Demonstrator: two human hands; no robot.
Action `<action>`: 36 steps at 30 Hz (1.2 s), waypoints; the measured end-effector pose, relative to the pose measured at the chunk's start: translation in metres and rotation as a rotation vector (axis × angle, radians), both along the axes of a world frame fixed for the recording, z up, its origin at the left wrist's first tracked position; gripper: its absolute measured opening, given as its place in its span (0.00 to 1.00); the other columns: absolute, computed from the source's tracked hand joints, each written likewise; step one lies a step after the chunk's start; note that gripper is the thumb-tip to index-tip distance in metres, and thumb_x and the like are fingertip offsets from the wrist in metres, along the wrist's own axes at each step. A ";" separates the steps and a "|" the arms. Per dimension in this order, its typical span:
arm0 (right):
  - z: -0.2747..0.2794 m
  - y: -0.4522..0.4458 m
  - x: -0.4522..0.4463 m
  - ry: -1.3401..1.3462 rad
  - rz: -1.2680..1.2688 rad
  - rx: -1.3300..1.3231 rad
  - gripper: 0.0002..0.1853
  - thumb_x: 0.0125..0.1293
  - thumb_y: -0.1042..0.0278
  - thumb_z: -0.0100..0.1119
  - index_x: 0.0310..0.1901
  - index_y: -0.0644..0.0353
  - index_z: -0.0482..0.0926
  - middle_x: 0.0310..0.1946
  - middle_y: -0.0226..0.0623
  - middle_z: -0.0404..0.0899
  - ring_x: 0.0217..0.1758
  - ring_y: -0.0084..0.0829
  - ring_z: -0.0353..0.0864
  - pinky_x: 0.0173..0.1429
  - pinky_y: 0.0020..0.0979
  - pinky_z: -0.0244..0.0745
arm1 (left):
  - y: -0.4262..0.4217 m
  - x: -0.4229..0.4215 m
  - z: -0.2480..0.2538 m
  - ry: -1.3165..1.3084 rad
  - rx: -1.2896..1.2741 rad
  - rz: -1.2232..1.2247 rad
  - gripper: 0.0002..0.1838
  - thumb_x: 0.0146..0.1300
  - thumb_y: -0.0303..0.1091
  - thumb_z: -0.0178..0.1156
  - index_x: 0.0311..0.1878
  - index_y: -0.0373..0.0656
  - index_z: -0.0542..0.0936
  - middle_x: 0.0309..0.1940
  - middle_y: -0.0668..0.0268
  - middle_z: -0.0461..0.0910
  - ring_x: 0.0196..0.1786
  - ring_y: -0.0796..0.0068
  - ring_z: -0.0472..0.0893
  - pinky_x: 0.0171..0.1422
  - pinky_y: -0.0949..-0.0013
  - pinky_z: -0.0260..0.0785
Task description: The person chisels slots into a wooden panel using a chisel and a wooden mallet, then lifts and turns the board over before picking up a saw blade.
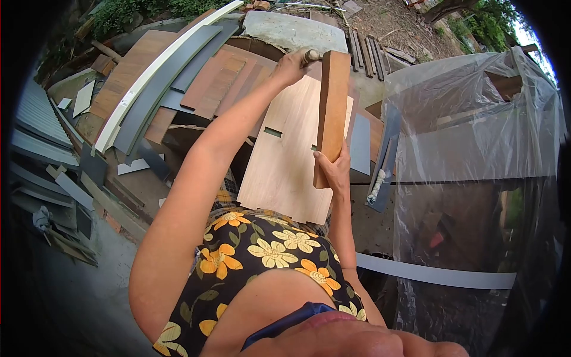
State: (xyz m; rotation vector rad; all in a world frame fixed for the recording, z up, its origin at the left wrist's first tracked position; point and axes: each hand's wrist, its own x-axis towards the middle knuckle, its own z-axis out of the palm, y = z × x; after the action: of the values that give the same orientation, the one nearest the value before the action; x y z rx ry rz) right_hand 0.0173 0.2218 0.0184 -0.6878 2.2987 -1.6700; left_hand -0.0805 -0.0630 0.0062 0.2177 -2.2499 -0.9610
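Observation:
My right hand (336, 169) grips the lower part of a long brown wooden block (334, 101), held tilted upward over the board. Stretched out to the far end, my left hand (289, 68) is closed around a small rounded pale object (310, 57), whose kind I cannot make out. That object is close beside the block's top end; whether they touch is unclear. Under both hands a pale wood-grain board (285, 160) lies in front of my body, with a dark slot near its left edge and another partly hidden behind the block.
Grey strips (172, 83), a long white strip (134, 101) and brown wood panels (217, 83) are stacked on the left. Clear plastic sheeting (470, 131) drapes over the right side. A pale stone slab (294, 31) lies beyond the board.

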 end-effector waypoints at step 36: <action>-0.081 0.073 0.047 -0.053 -0.111 0.127 0.47 0.47 0.66 0.69 0.70 0.68 0.59 0.58 0.50 0.76 0.59 0.36 0.77 0.63 0.34 0.71 | 0.086 -0.061 -0.007 0.102 0.218 -0.184 0.22 0.56 0.36 0.70 0.50 0.38 0.74 0.33 0.54 0.81 0.36 0.60 0.82 0.44 0.62 0.74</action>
State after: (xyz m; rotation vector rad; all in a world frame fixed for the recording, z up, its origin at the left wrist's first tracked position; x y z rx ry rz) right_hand 0.0641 0.2951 -0.0626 -0.4920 2.4206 -1.5510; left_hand -0.1418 0.0230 -0.0007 0.0551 -2.0986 -1.2875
